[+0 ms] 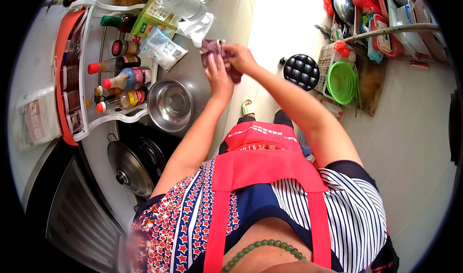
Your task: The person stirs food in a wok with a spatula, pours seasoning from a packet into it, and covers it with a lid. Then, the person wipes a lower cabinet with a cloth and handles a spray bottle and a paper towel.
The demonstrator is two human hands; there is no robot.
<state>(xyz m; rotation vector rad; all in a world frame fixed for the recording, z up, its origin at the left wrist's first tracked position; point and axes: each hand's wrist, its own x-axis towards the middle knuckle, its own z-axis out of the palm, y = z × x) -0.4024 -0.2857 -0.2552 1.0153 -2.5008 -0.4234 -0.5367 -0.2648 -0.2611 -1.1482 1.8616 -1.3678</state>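
Observation:
A crumpled purple-brown cloth (211, 47) is bunched between my two hands, over the edge of the grey counter (193, 69). My left hand (218, 76) presses against its lower side, fingers together. My right hand (239, 59) grips it from the right with bent fingers. White tissue (197, 29) lies just beyond the cloth, beside a clear plastic jug (185, 3). Nearer to me on the counter is an empty steel bowl (170, 105), with a white and blue packet (163, 48) above it.
A white rack (91, 119) with sauce bottles (136, 77) stands at the left, above a lidded pan (126, 169). Right of my hands are a black padded stool (301, 72), a green basket (342, 83) and shelves of kitchenware.

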